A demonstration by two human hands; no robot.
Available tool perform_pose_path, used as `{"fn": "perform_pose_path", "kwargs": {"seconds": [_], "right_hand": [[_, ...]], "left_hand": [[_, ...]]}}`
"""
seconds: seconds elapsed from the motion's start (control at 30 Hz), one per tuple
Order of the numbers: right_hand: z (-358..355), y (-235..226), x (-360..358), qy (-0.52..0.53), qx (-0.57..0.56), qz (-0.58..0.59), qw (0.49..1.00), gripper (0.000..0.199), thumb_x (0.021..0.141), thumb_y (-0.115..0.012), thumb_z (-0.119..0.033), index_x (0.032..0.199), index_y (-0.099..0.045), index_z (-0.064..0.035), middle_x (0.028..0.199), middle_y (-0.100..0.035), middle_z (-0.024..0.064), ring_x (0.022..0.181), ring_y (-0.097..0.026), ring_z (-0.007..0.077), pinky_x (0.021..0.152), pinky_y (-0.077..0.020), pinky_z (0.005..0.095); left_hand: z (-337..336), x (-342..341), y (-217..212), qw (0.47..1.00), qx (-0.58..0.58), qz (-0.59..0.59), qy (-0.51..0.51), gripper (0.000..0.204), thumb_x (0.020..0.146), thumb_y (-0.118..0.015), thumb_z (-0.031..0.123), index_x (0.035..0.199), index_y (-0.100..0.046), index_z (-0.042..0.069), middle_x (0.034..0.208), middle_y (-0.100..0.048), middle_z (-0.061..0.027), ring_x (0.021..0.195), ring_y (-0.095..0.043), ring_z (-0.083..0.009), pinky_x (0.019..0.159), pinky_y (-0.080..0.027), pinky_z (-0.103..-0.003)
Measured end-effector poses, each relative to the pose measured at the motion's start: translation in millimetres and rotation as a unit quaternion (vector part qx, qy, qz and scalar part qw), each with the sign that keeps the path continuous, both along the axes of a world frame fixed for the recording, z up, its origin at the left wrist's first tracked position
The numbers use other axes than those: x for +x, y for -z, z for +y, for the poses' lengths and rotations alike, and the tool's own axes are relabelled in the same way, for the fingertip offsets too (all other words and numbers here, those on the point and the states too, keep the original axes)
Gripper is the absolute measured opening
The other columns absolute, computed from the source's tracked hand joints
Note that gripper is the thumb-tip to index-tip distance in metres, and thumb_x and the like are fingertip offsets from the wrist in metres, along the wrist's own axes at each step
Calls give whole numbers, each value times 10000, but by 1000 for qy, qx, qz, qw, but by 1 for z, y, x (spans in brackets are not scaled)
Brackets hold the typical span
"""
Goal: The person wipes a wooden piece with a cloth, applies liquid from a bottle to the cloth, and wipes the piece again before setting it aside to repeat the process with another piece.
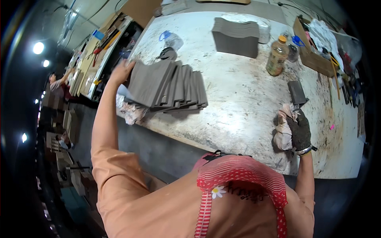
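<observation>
My bare left hand (pixel 122 72) is at the left edge of a fanned stack of flat grey panels (pixel 152 81), its fingers closed on the edge of the outermost panel. The fingertips are partly hidden there. My right hand (pixel 300 129), in a dark, soiled glove, is closed on a crumpled pale rag (pixel 283 133) at the right of the table. Just beyond the gloved fingers lies a small dark grey block (pixel 297 92). A second stack of grey panels (pixel 236 38), neatly squared with a wavy top edge, stands at the far middle.
On the white, stained table (pixel 234 99) stand a bottle with an orange cap (pixel 278 55) and a clear bottle with a blue cap (pixel 293 51). A cardboard box (pixel 317 63) with tools is at the far right. Behind the left stack lies a black tape roll (pixel 168 53). Another person (pixel 59 85) works far left.
</observation>
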State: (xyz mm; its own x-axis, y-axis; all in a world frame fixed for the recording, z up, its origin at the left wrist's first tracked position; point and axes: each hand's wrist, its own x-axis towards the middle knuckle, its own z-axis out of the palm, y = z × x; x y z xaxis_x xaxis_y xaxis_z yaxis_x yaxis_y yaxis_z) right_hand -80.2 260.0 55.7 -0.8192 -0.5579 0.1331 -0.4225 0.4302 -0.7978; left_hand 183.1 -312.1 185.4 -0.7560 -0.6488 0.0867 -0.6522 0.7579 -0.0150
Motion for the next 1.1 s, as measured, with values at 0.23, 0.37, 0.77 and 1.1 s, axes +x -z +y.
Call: {"fn": "perform_pose_path", "kwargs": {"seconds": [0.23, 0.37, 0.77, 1.1], "right_hand": [[-1, 5, -3, 4, -10, -25, 1000, 341, 792, -641, -160, 1082, -551, -8, 1027, -598, 142, 949, -566, 249, 849, -425, 314], [-17, -6, 5, -14, -63, -60, 996, 309, 794, -640, -134, 1068, -561, -14, 1028, -598, 125, 946, -568, 230, 829, -429, 312], [28, 43, -2, -99, 123, 324, 933, 236, 794, -610, -118, 998, -578, -5, 937, -596, 158, 874, -572, 305, 747, -450, 351], [-19, 16, 11, -86, -47, 92, 991, 232, 799, -595, -44, 1019, -556, 20, 967, -583, 146, 898, -564, 252, 791, -445, 318]], "left_hand": [[109, -187, -57, 905, 321, 267, 84, 785, 816, -590, 431, 1375, -216, 24, 1295, -402, -179, 1178, -415, -266, 916, -401, -391], [132, -288, 14, 847, 393, 353, -60, 977, 730, -661, 479, 1384, -118, -1, 1341, -300, -219, 1185, -377, -330, 941, -387, -477], [135, -311, 162, 863, 278, 422, -9, 868, 606, -773, 322, 1263, -342, -47, 1191, -414, -230, 1084, -454, -349, 925, -389, -379], [185, -262, 161, 807, 314, 500, -27, 707, 587, -809, 301, 1124, -470, -9, 1005, -560, -189, 940, -541, -316, 845, -418, -350]]}}
